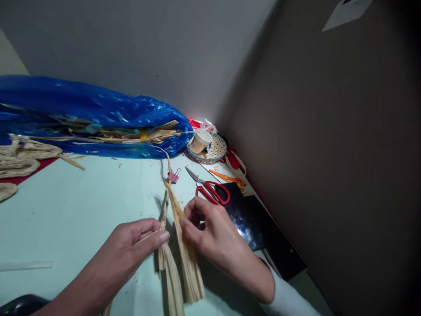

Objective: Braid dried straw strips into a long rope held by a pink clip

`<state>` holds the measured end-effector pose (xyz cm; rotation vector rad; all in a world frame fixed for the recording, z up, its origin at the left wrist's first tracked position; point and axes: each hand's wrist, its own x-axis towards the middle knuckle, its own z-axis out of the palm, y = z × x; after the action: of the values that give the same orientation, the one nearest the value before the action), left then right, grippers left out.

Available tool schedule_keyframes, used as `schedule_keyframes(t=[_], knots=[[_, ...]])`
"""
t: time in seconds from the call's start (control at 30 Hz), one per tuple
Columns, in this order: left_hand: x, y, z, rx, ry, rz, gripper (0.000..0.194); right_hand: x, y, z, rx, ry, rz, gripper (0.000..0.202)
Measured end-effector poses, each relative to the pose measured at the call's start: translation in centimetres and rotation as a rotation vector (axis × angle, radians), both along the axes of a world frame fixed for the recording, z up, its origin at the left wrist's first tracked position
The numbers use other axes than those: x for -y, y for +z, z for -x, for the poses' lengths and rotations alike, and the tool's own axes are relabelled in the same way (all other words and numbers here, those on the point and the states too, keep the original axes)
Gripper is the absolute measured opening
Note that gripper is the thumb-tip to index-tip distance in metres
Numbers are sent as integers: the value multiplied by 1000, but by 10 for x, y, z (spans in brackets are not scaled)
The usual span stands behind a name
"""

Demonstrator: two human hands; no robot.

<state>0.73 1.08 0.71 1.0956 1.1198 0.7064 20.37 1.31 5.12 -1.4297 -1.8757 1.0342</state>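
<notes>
A thin braid of dried plant strips [166, 206] runs toward me over the pale table, with a pink binder clip [173, 177] near its far part. My left hand [134, 243] pinches the braid between thumb and fingers, and loose strip ends hang below the grip. Just to the right, my right hand [212, 230] is closed on a wide, pale dried strip [190, 267], whose top meets the braid below the clip. The strip's lower end fans out toward me.
Red-handled scissors [210, 191] and orange scissors [226, 176] lie beyond my right hand, beside a dark flat packet [241, 215]. A blue plastic bag [98, 94] of dried strips lies along the wall. A cup [201, 140] sits in a woven basket [217, 149]. Coiled braids [29, 151] are at left.
</notes>
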Motion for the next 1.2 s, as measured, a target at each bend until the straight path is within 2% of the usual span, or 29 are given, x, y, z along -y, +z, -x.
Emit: schedule_keyframes(t=[0.13, 0.23, 0.4, 0.53, 0.73, 0.97, 1.1, 1.2], knots=[[1, 3, -1, 74, 9, 10, 19, 9, -12, 13, 16, 0, -10, 6], [2, 2, 1, 64, -27, -15, 9, 11, -15, 14, -77, 16, 44, 11], [1, 2, 2, 58, -78, -29, 15, 6, -16, 10, -240, 23, 155, 18], [1, 3, 1, 103, -78, -21, 14, 6, -14, 14, -129, 8, 161, 2], [1, 6, -2, 111, -33, 26, 9, 11, -9, 18, -31, -8, 147, 13], [1, 13, -5, -27, 32, 29, 20, 18, -11, 16, 32, 20, 86, 18], [3, 23, -6, -93, 16, 8, 21, 17, -8, 13, 80, 45, 55, 18], [3, 29, -7, -79, 1, -2, 21, 12, -5, 9, 67, 75, 133, 17]])
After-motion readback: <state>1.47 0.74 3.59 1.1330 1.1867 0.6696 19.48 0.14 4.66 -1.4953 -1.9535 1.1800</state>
